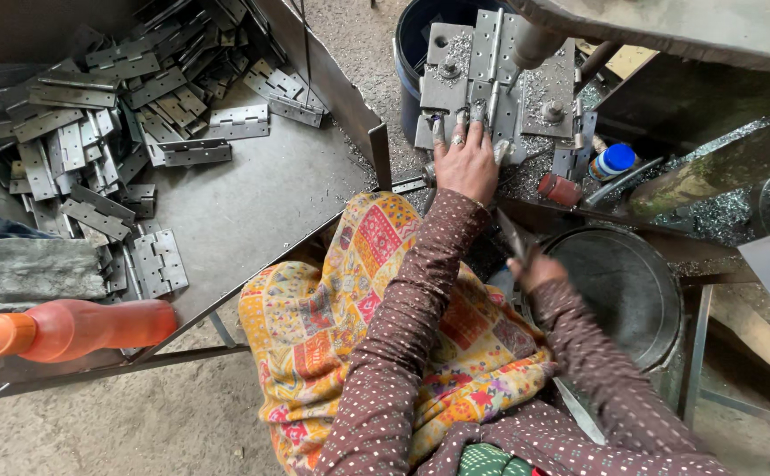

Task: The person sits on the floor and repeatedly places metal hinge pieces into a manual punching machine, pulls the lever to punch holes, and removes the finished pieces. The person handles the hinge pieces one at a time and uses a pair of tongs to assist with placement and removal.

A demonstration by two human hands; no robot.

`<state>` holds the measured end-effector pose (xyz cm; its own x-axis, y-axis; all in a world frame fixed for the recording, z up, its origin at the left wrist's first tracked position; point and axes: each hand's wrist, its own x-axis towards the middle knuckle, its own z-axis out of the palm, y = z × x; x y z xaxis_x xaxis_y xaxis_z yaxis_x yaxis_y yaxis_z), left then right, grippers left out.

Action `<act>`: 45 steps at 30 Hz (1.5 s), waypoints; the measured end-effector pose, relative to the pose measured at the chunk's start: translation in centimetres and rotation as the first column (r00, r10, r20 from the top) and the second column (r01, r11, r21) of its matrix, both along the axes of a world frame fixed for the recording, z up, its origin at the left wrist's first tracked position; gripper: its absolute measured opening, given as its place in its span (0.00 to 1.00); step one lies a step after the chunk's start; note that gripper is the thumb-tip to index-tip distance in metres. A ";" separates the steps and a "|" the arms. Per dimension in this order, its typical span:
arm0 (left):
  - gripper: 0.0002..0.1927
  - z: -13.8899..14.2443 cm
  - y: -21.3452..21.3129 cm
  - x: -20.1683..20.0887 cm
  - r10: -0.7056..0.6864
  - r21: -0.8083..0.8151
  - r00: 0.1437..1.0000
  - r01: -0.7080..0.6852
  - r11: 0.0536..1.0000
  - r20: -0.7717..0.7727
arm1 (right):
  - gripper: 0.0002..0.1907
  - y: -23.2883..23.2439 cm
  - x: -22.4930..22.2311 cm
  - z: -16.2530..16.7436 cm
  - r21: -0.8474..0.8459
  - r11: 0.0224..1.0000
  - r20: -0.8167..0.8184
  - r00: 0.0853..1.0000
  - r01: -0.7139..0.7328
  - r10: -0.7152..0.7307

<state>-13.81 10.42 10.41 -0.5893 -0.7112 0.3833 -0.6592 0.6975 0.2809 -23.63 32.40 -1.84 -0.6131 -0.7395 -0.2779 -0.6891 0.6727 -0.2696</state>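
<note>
Two bare hands in view, both in brown dotted sleeves. Left hand [466, 160] lies flat, fingers spread, at the 6 o'clock edge of the steel drilling fixture [495, 84]; fingertips press on a hinge [492, 104] seated in the fixture, directly below the drill spindle [533, 42]. Palm down, pinning rather than gripping. Right hand [536, 269] sits lower, at about 5 o'clock from the left, closed around a thin dark lever or handle [513, 234]; the picture is blurred there, so what it is stays uncertain.

Surroundings: metal swarf scattered over the fixture. Small blue-capped bottle [614, 161] and a red cylinder [561, 189] at 3 o'clock of the left hand. Round metal drum [623, 286] just right of the right hand. Sheet-metal tray [253, 211] at 9 o'clock carries a heap of loose hinges [94, 132]; orange bottle [68, 328] lies on its near edge.

Risks, judged:
- Fingertips rest very near the spindle line; a descending bit could catch them.
- Swarf under the hinge could seat it crooked, giving an off-position hole.
- Hand pressure alone may let the hinge spin if the bit grabs.
- Loose sleeve cuff near rotating parts could snag.
</note>
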 end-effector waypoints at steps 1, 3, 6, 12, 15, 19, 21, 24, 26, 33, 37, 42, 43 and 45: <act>0.17 0.1 0.1 0.1 0.001 0.015 1.000 0.000 1.000 -0.018 | 0.28 0.3 0.6 -1.3 -0.097 0.995 -0.023 1.000 -0.011 0.009; 0.16 0.3 0.4 0.3 -0.003 -0.038 0.999 0.001 0.999 -0.041 | 0.28 0.7 1.3 -3.2 -0.198 0.979 -0.085 0.996 -0.048 0.032; 0.16 0.2 0.8 1.4 -0.030 -0.048 0.999 0.029 0.998 -0.015 | 0.29 0.3 1.8 -3.1 -0.229 0.971 -0.080 0.995 -0.070 0.053; 0.13 -1.5 0.8 1.5 -0.067 -0.096 0.998 0.067 0.993 0.000 | 0.33 -0.8 -1.6 1.8 0.027 0.997 0.040 0.997 -0.068 0.067; 0.14 -2.6 -0.1 -0.4 -0.036 -0.086 0.997 0.042 0.995 0.075 | 0.33 -1.0 -2.2 3.4 0.064 0.991 0.001 0.993 -0.114 0.114; 0.14 -3.0 -2.2 -2.5 -0.048 -0.038 0.991 0.053 0.998 0.127 | 0.33 -0.5 -1.0 0.9 0.047 0.996 0.028 0.997 -0.079 0.078; 0.13 -2.9 -2.2 -2.3 -0.042 -0.046 0.995 0.046 0.998 0.088 | 0.34 -0.1 -0.2 -1.1 0.010 0.999 0.007 0.999 -0.047 0.047; 0.12 -2.4 -1.1 -1.0 -0.040 -0.031 0.998 0.042 0.999 0.044 | 0.32 0.7 0.9 -3.4 -0.067 0.998 -0.015 1.000 -0.004 0.003; 0.12 -2.0 -0.6 0.1 -0.040 -0.042 0.999 0.041 0.998 0.023 | 0.32 0.8 1.4 -3.6 -0.085 0.996 -0.006 1.000 0.006 -0.006; 0.12 -1.2 -1.2 -0.1 -0.049 -0.095 0.998 0.046 0.994 -0.036 | 0.35 -1.0 -1.0 0.9 -0.035 0.994 0.052 0.993 -0.104 0.106; 0.12 -1.1 -2.8 -2.0 -0.078 0.106 0.994 0.071 0.992 0.071 | 0.34 -1.1 -2.3 2.6 0.076 0.986 -0.029 0.989 -0.146 0.148; 0.13 -0.4 -3.2 -2.7 -0.064 0.132 0.996 0.055 0.990 0.060 | 0.32 0.4 0.5 -1.9 0.022 1.000 -0.056 0.998 0.004 -0.003; 0.14 -0.2 -3.1 -2.4 -0.063 0.152 0.995 0.050 0.987 0.082 | 0.31 0.7 1.1 -2.8 -0.028 1.000 -0.088 0.996 0.002 -0.005; 0.14 0.2 -3.2 -2.1 -0.061 0.132 0.994 0.048 0.990 0.095 | 0.32 0.6 1.7 -3.5 -0.114 0.993 -0.072 0.997 -0.029 0.021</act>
